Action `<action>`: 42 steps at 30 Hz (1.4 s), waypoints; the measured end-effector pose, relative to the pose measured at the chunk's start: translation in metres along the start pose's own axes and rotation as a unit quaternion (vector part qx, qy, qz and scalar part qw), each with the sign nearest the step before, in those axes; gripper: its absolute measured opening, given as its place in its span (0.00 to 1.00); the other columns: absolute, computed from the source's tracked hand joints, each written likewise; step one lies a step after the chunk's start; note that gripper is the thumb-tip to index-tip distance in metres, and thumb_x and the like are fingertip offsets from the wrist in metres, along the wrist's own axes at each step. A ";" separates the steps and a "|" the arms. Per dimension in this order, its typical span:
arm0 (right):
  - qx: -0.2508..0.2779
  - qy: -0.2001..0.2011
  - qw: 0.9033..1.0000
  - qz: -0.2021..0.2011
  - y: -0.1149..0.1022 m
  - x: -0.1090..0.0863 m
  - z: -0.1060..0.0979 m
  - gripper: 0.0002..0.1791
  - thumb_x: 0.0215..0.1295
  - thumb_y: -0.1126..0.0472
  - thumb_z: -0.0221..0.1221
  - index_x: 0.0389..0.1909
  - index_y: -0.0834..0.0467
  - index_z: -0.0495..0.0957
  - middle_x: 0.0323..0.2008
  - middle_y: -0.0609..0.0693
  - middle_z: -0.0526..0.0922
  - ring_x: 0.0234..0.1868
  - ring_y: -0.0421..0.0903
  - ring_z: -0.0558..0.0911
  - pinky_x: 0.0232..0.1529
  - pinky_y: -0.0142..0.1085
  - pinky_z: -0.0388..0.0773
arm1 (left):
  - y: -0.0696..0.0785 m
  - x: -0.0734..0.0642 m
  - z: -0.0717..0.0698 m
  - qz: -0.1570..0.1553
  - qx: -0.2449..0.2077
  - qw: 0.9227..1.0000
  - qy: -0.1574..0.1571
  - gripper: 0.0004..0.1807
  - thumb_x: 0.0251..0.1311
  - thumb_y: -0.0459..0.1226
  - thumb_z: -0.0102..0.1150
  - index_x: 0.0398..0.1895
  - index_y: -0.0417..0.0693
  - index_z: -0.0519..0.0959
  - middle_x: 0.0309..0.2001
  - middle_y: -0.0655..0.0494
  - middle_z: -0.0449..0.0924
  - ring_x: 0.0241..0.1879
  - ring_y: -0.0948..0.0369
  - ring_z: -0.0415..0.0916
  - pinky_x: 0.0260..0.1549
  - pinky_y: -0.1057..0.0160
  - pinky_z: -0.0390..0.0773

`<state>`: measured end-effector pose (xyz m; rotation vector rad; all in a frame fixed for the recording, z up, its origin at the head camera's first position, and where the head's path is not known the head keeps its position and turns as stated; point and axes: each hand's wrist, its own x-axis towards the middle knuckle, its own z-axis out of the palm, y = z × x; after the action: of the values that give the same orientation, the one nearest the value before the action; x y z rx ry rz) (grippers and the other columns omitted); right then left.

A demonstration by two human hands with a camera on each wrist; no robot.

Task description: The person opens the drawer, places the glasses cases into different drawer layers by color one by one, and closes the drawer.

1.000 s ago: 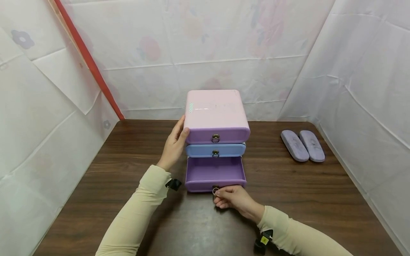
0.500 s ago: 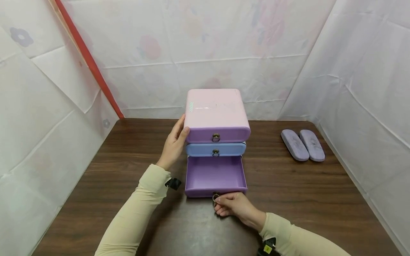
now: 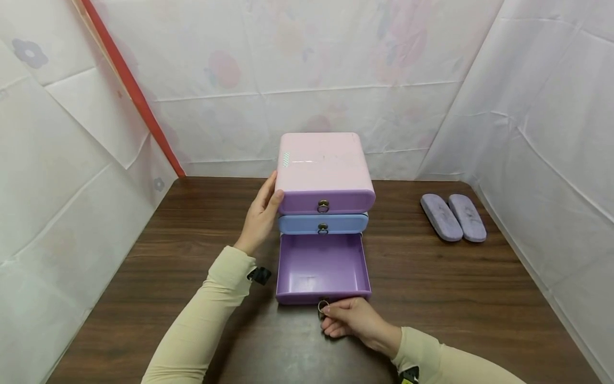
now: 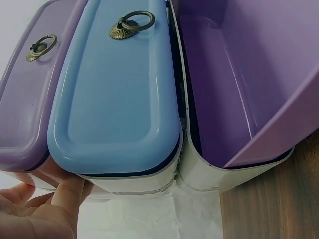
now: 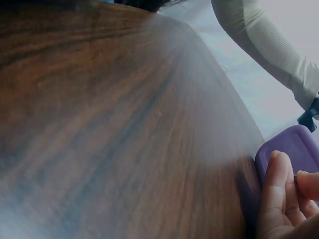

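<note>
A small drawer cabinet [image 3: 321, 160] with a pink top stands on the table, its upper purple drawer [image 3: 302, 202] and blue drawer [image 3: 299, 224] both pushed in. The bottom purple drawer [image 3: 322, 261] is pulled far out, and nothing lies inside it. My right hand [image 3: 357, 322] pinches the metal ring pull [image 3: 323, 308] on that drawer's front between thumb and fingers. My left hand [image 3: 261, 216] rests against the cabinet's left side, fingers along the wall and thumb near the front edge. In the left wrist view, the left fingers [image 4: 67, 199] touch the casing beside the blue drawer.
To the right on the wooden table [image 3: 431, 298] lies a grey-lavender glasses case [image 3: 453, 218], or a pair of similar long padded pieces. White patterned sheets [image 3: 307, 80] enclose the back and both sides. A red strip [image 3: 134, 90] runs down the left corner.
My right hand has drawn the bottom drawer outward toward me by the ring, so more of its floor shows. My left hand has stayed on the cabinet's side.
</note>
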<state>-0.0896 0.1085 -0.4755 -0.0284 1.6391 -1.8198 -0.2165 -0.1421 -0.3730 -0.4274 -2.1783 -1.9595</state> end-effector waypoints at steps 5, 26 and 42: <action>0.003 -0.005 1.000 0.004 0.001 -0.003 0.002 0.19 0.66 0.60 0.61 0.47 0.75 0.79 0.23 0.48 0.86 0.24 0.38 0.84 0.30 0.29 0.83 | -0.001 0.001 0.000 -0.002 0.007 1.000 0.003 0.30 0.76 0.45 0.44 0.77 0.63 0.53 0.76 0.58 0.55 0.74 0.60 0.56 0.73 0.55 0.58; 0.001 -0.015 0.999 0.028 0.000 -0.005 0.001 0.20 0.70 0.61 0.57 0.50 0.76 0.77 0.25 0.49 0.87 0.25 0.37 0.85 0.30 0.29 0.84 | -0.001 0.000 0.001 -0.005 0.013 1.000 0.007 0.30 0.75 0.46 0.44 0.77 0.62 0.53 0.76 0.57 0.56 0.73 0.60 0.57 0.73 0.55 0.58; -0.009 -0.031 0.999 0.042 -0.001 -0.007 0.000 0.18 0.70 0.62 0.55 0.47 0.75 0.78 0.25 0.50 0.86 0.25 0.39 0.85 0.31 0.31 0.84 | 0.001 -0.001 0.000 -0.008 0.015 1.000 0.003 0.29 0.76 0.45 0.43 0.77 0.64 0.52 0.76 0.58 0.56 0.73 0.59 0.57 0.72 0.54 0.58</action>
<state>-0.0847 0.1117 -0.4718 -0.0234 1.5888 -1.7247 -0.2149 -0.1419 -0.3729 -0.4000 -2.2122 -1.9300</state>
